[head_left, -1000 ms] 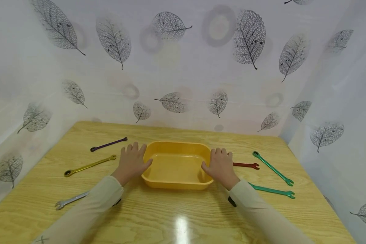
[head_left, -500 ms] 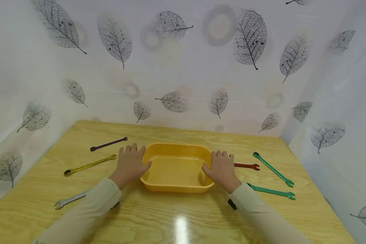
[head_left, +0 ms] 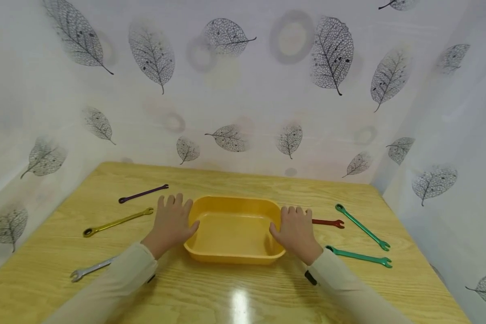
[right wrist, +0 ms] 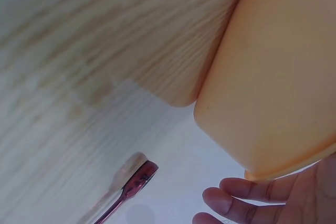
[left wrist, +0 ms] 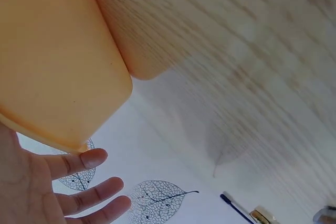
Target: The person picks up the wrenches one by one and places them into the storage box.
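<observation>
silver wrench [head_left: 92, 269] at 8 o'clock from the yellow tray [head_left: 235, 234], gold wrench [head_left: 119, 221] at 9, purple wrench [head_left: 143, 193] near 10. i see left hand [head_left: 170, 225] holding the 9 o'clock rim, thumb inside, fingers outside, gap just rim-wide. tray sits on wooden table [head_left: 202, 292]. right hand [head_left: 295, 229] grips 3 o'clock rim likewise. red wrench [head_left: 328, 222] at 3, part hidden; farther out, green wrench [head_left: 362, 227] at 3, second green wrench [head_left: 358, 257] toward 4.

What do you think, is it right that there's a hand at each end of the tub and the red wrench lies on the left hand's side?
Not quite: the red wrench lies on the right hand's side, as the head view shows. The left hand and right hand are indeed at opposite ends of the tub.
</observation>
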`<state>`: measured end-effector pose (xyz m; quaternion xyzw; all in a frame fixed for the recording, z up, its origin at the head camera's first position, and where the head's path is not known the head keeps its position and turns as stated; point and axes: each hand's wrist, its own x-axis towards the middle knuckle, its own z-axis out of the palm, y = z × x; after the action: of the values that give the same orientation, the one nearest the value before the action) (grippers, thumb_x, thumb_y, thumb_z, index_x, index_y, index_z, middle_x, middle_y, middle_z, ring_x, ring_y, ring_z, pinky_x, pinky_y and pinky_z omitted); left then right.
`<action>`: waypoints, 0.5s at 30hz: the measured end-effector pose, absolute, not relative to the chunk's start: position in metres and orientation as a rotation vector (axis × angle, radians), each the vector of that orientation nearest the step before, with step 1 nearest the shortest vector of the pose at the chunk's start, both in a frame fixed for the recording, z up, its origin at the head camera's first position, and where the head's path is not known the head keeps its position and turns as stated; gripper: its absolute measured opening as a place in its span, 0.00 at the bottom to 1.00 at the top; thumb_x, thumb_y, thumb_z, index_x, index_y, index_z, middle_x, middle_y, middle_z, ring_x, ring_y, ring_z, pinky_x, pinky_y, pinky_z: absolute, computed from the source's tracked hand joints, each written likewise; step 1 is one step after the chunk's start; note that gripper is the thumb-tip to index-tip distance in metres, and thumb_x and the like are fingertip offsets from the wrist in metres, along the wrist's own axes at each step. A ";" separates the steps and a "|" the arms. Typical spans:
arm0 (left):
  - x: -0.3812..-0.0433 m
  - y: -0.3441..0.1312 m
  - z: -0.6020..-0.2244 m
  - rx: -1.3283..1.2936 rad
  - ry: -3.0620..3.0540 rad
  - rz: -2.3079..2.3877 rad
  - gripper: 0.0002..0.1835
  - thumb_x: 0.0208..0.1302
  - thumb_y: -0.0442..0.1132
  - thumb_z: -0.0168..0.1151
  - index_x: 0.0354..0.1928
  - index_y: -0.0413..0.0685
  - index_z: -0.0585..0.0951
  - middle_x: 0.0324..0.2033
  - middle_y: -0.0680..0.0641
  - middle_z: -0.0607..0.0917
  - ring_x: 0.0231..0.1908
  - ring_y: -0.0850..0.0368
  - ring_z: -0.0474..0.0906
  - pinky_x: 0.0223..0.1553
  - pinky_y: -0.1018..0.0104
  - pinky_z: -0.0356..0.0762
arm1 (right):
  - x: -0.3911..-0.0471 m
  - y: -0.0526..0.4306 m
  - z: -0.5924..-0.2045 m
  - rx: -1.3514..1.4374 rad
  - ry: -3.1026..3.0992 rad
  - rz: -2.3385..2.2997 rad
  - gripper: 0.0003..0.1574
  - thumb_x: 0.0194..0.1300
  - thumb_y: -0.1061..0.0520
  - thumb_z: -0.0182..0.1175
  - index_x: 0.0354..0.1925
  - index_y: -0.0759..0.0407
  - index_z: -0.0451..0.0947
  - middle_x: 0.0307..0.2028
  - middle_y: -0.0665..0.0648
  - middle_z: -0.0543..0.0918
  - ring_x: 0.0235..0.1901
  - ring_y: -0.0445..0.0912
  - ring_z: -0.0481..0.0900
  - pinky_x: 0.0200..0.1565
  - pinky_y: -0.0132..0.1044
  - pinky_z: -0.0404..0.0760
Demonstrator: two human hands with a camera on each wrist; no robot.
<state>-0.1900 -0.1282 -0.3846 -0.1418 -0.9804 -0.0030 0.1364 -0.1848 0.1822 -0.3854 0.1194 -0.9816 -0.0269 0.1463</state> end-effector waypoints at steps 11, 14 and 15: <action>-0.182 -0.128 -0.385 -0.420 -2.833 0.032 0.29 0.54 0.58 0.60 0.48 0.40 0.75 0.45 0.36 0.76 0.48 0.37 0.72 0.56 0.36 0.61 | -0.178 0.183 -0.385 0.347 -2.808 -0.146 0.26 0.59 0.39 0.55 0.32 0.63 0.73 0.25 0.60 0.77 0.28 0.54 0.75 0.34 0.50 0.69; -0.180 -0.129 -0.383 -0.424 -2.846 0.065 0.30 0.55 0.58 0.59 0.49 0.40 0.75 0.45 0.36 0.77 0.48 0.38 0.72 0.57 0.36 0.61 | -0.176 0.184 -0.385 0.358 -2.784 -0.159 0.26 0.59 0.39 0.56 0.32 0.62 0.74 0.25 0.60 0.77 0.28 0.55 0.76 0.34 0.51 0.69; -0.180 -0.129 -0.382 -0.425 -2.852 0.070 0.29 0.55 0.58 0.59 0.49 0.41 0.75 0.45 0.36 0.77 0.48 0.38 0.72 0.57 0.36 0.61 | -0.175 0.184 -0.385 0.363 -2.775 -0.163 0.26 0.59 0.39 0.56 0.32 0.62 0.74 0.25 0.60 0.78 0.28 0.55 0.76 0.34 0.51 0.70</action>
<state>-0.1799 -0.1292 -0.3824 -0.1460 -0.9806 0.0242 0.1285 -0.1754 0.1840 -0.3852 0.1276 -0.9758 -0.0575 0.1682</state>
